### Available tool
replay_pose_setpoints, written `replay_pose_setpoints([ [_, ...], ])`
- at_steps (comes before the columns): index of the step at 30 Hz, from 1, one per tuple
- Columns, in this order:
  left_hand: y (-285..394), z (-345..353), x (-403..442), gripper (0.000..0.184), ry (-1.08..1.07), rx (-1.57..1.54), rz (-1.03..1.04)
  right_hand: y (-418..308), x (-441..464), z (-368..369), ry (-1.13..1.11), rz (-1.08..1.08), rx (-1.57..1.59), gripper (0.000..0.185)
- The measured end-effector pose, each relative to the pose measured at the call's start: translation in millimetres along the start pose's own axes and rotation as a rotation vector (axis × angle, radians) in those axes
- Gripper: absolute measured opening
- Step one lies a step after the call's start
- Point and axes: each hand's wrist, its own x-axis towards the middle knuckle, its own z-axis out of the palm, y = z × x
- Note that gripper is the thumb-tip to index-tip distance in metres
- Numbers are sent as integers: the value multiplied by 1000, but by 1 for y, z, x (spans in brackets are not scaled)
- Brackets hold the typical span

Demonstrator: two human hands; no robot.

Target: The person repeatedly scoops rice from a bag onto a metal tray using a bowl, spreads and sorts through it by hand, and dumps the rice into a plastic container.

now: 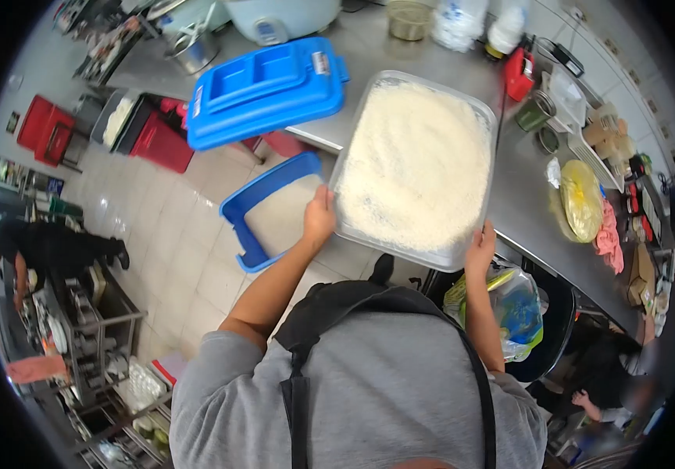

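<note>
A shallow, translucent rectangular tray [453, 258] sits before me, filled with a pale, crumbly, grain-like material [416, 164]. My left hand [319, 216] grips its near left edge, and my right hand [480, 248] holds the near right corner. The tray's far part lies over the steel counter; whether it rests there I cannot tell. Below and left of my left hand is a blue bin [236, 207] with more pale grains inside. Its size and colour match a blue lid [267, 90], which lies at the counter's edge, jutting out over the floor.
On the steel counter [529, 207] to the right are a yellow plastic bag [581, 202], a pink cloth [609, 238] and a green can [537, 111]. A lined black trash bin [560, 313] stands by my right arm. Two people [56, 242] work nearby, one on each side.
</note>
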Motion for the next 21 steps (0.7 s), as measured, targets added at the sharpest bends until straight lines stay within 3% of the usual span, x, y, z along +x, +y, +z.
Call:
replay_pose_setpoints([
  [3, -31, -40, -54, 28, -28, -48, -54, -10, -64, -4, 58, 68, 213, 31],
  [5, -49, -71, -91, 31, -83, -79, -122, -28, -107, -17, -142, 340, 399, 35],
  [8, -82, -111, -149, 30, 22, -85, -127, -72, -166, -25, -247, 342, 327, 38],
  [13, -126, -169, -239, 26, 65, -133, -290, -77, -243, 8, -278, 243, 427, 34],
  [16, -141, -192, -274, 26, 156, -132, -307, -97, -252, 22, -430, 227, 360, 34],
  [18, -145, -201, -288, 25, 176, -147, -471, -93, -259, 40, -483, 258, 418, 33],
  [21, -159, -206, -305, 26, 202, -99, -571, -96, -261, 64, -642, 187, 233, 31],
])
